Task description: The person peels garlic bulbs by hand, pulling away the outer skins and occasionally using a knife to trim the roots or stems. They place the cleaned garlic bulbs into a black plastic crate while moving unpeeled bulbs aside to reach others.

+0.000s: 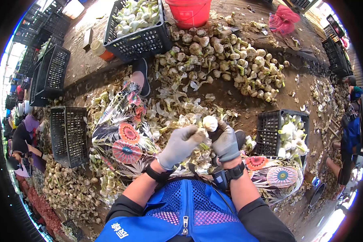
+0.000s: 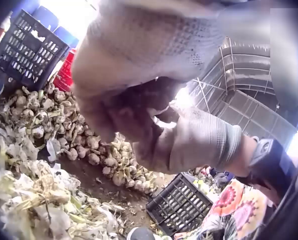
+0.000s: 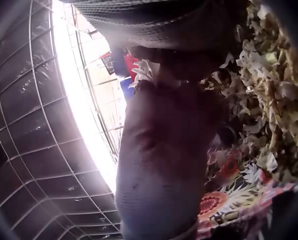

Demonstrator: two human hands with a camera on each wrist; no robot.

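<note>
Inspecting the head view, we find a white garlic bulb (image 1: 210,123) held at the fingers of the right hand (image 1: 225,143), above loose skins (image 1: 169,111). Beside it, the left hand (image 1: 179,146) has its fingers curled inward; we cannot tell whether they clamp anything. Gloves obscure the grip in both wrist views, the right one dark and blurred. We note a red bucket (image 1: 189,14) cut off at the top edge.
</note>
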